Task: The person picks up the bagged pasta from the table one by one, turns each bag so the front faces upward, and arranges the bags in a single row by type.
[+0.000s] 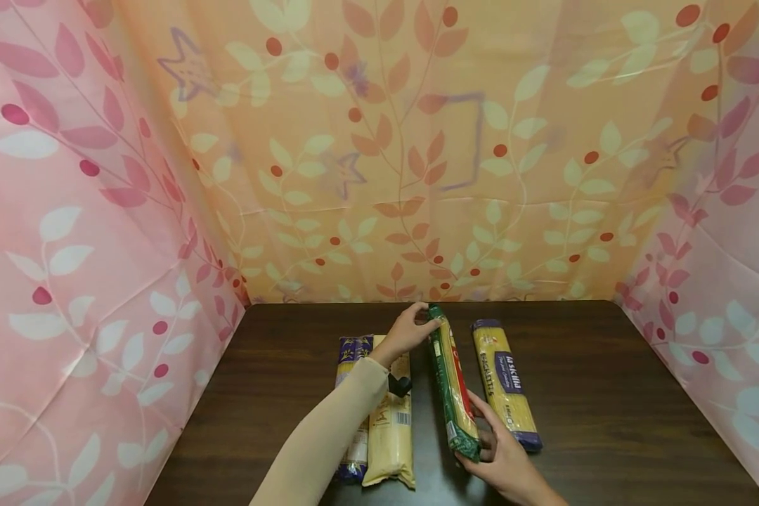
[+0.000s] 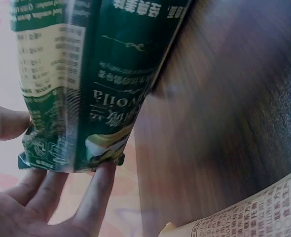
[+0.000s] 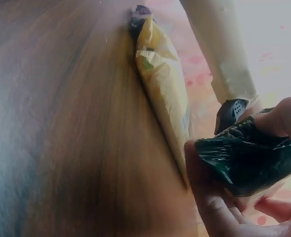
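A long green pasta packet [image 1: 450, 383] with a red and yellow face is held tilted on its side over the table. My left hand [image 1: 408, 332] grips its far end; in the left wrist view the thumb and fingers [image 2: 97, 192] are round the crinkled green end. With my right hand [image 1: 502, 457] I hold the near end, and the right wrist view shows the thumb and fingers [image 3: 212, 205] about the folded wrapper [image 3: 249, 158]. Just right of it lies a yellow spaghetti packet [image 1: 502, 383] with purple ends and a purple label.
Left of the held packet, a cream packet [image 1: 390, 439] and a purple-ended packet [image 1: 354, 450] lie side by side, partly hidden under my left forearm. All are on a dark wooden table [image 1: 607, 393]. Leaf-patterned curtains [image 1: 379, 154] stand behind and at both sides.
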`<state>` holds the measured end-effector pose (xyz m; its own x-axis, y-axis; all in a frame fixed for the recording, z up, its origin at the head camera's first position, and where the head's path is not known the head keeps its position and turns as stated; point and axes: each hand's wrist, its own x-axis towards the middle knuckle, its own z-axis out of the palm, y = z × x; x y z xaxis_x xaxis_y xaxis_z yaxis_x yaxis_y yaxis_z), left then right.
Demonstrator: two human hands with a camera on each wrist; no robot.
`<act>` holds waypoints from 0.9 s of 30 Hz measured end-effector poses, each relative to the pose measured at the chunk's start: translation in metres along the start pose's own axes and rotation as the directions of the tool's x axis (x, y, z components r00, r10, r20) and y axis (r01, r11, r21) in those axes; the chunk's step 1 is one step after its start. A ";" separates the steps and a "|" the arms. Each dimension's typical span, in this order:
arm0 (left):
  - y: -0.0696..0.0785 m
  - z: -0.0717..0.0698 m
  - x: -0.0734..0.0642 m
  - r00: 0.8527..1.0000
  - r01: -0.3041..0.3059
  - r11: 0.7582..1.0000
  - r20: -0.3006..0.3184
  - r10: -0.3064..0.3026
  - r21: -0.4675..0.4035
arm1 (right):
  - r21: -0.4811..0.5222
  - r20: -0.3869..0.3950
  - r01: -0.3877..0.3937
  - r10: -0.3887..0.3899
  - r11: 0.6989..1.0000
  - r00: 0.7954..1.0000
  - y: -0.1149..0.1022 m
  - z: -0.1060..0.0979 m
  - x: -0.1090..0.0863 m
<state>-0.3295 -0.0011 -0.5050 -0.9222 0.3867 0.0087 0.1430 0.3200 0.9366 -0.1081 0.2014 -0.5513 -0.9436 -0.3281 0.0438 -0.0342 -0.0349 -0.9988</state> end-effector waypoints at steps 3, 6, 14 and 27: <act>0.000 0.000 0.000 1.000 0.012 1.000 -0.009 -0.012 -0.005 | -0.022 0.017 0.037 -0.037 0.999 0.999 0.001 -0.003 0.000; -0.001 0.000 0.001 1.000 0.015 1.000 -0.009 -0.015 -0.018 | -0.111 0.013 0.097 -0.096 0.989 0.995 0.004 -0.005 0.000; -0.003 0.000 0.002 1.000 0.018 0.999 -0.012 -0.019 -0.039 | -0.337 -0.020 0.161 -0.178 0.928 0.984 0.011 -0.010 -0.003; 0.003 0.003 0.000 0.996 0.034 0.999 -0.078 -0.036 -0.030 | -0.669 -0.002 0.220 -0.298 0.710 0.955 0.012 -0.009 -0.004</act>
<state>-0.3278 0.0019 -0.5034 -0.9519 0.3063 0.0023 0.1009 0.3065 0.9465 -0.1080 0.2109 -0.5636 -0.8912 -0.3010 0.3394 -0.4525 0.5346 -0.7138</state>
